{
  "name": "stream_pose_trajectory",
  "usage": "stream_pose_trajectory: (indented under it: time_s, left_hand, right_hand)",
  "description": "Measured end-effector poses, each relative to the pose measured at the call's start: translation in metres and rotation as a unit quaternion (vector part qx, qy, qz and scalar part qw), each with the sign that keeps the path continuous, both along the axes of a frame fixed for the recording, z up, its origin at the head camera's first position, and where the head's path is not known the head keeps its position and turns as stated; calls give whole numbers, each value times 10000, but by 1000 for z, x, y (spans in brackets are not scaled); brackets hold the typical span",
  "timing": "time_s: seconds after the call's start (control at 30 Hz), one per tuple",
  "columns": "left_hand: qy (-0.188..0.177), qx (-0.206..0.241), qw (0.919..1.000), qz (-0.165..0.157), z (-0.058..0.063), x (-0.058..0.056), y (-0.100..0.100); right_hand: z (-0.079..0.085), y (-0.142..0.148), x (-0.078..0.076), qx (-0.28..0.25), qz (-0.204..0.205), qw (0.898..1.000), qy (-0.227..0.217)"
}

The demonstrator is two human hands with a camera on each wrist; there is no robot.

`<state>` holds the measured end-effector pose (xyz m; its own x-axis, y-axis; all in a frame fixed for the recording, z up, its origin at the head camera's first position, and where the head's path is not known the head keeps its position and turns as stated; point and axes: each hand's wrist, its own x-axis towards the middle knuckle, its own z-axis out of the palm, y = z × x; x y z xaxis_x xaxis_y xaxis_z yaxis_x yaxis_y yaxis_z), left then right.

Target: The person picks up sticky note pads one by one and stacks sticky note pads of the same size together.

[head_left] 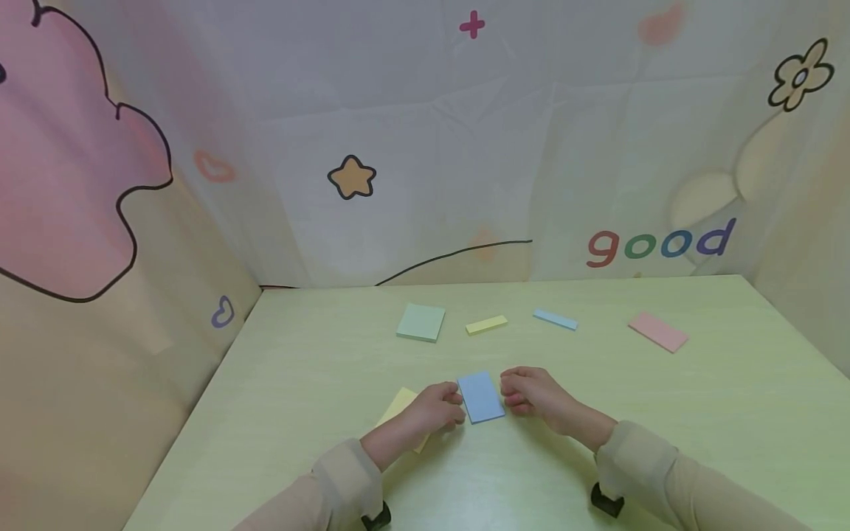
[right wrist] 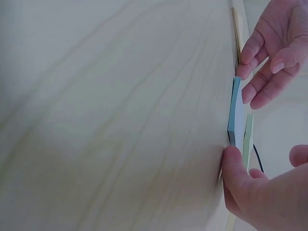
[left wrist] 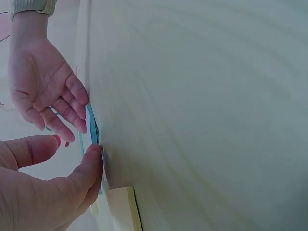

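A blue sticky-note pad point(head_left: 481, 397) lies flat on the table between the two hands. My left hand point(head_left: 434, 408) is at its left edge, fingers loosely bent, fingertips right at the side. On the opposite side my right hand point(head_left: 541, 398) has its fingertips close by the pad's right edge. Neither hand is wrapped round the pad; in the left wrist view its thin edge point(left wrist: 92, 127) shows between the fingertips of both. Partly hidden under my left wrist is a yellow pad point(head_left: 398, 405), also lying on the table.
Farther back on the table point(head_left: 319, 354) lie a green square pad point(head_left: 421, 323), a narrow yellow strip pad point(head_left: 486, 325), a narrow blue strip pad point(head_left: 555, 319) and a pink rectangular pad point(head_left: 657, 332). A printed cloth point(head_left: 425, 147) hangs behind the table and along its sides.
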<state>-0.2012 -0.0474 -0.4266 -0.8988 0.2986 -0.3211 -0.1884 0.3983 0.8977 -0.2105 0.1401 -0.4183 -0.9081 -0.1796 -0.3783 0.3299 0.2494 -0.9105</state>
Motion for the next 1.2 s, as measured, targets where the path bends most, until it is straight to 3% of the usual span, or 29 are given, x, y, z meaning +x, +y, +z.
stream_pose_trajectory:
  time_s: [0.83, 1.2]
  left_hand:
    - [-157, 70, 9998, -89, 1, 2, 5]
    - [-305, 66, 9995, -51, -1, 4, 6]
  right_hand:
    - [-1, 5, 2, -299, 349, 9989, -30]
    - [-2, 6, 5, -166, 318, 9992, -147]
